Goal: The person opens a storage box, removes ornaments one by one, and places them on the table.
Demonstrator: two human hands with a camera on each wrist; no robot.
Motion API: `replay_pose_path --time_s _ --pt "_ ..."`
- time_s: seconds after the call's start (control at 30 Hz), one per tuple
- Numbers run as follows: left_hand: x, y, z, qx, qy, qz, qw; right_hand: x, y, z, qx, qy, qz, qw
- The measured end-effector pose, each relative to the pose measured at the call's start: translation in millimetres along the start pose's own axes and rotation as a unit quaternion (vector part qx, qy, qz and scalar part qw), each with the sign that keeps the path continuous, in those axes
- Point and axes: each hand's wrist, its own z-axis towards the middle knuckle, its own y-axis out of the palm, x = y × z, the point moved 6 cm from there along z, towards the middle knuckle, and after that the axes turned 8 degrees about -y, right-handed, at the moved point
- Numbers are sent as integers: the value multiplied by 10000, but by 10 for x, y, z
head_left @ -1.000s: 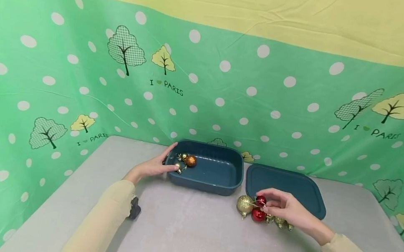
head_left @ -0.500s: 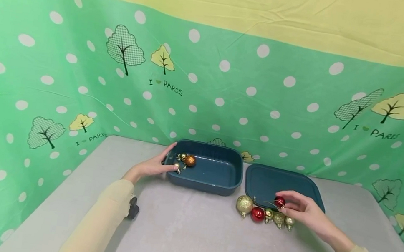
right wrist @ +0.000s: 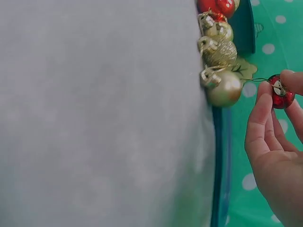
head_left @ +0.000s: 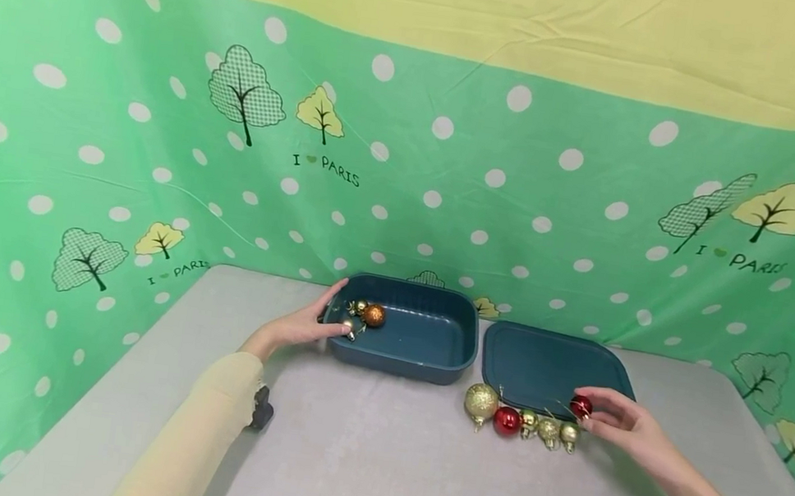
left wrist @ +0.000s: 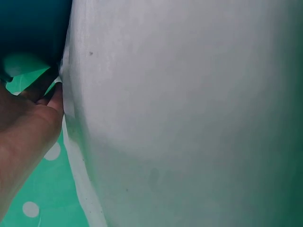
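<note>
One small, glossy, metal-capped red ball ornament (right wrist: 284, 100) sits between the pinching fingertips (right wrist: 263, 97) of the right hand (head_left: 634, 432); the left hand (head_left: 296, 328) grasps a rectangular dark-blue plastic box (head_left: 398, 365).

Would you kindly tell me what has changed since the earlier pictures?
The right hand carried its red ball rightward, to the right end of the row of balls. The left hand kept its grip on the box; the row and lid look unmoved.

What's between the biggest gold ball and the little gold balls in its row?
In the head view, a red ball lies between the biggest gold ball and the three little gold balls.
</note>
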Motion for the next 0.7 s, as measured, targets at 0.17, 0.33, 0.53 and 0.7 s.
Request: replay_pose_path --time_s 0.17,0.33,0.53,0.7 --pt "17 2 -14 -40 -26 -49 10000 75 -66 -118 179 76 0 9998" --pt "17 2 -5 -69 -29 -137 9999 157 -116 -218 247 334 -93 9991" --pt "-5 -6 0 -167 177 -224 9995 237 -124 -270 203 842 -373 9955" --pt "-26 -8 7 -265 402 -263 9985 283 -95 -264 26 1205 -576 9910"
